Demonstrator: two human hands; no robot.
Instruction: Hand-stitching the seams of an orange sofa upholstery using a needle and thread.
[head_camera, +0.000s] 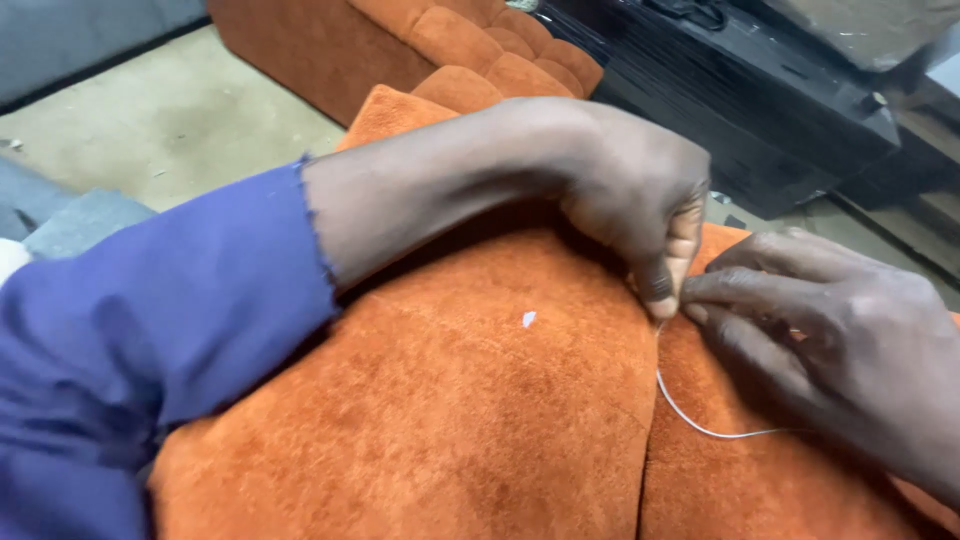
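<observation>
No packages, labels, signs, screens.

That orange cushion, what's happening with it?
A person in a blue sleeve is hand-stitching the orange cushion. The left hand pinches the fabric at a seam, and the right hand meets it there, fingertips together. A thin white thread loops down from that spot. Whether there is a needle is too small to tell.
</observation>
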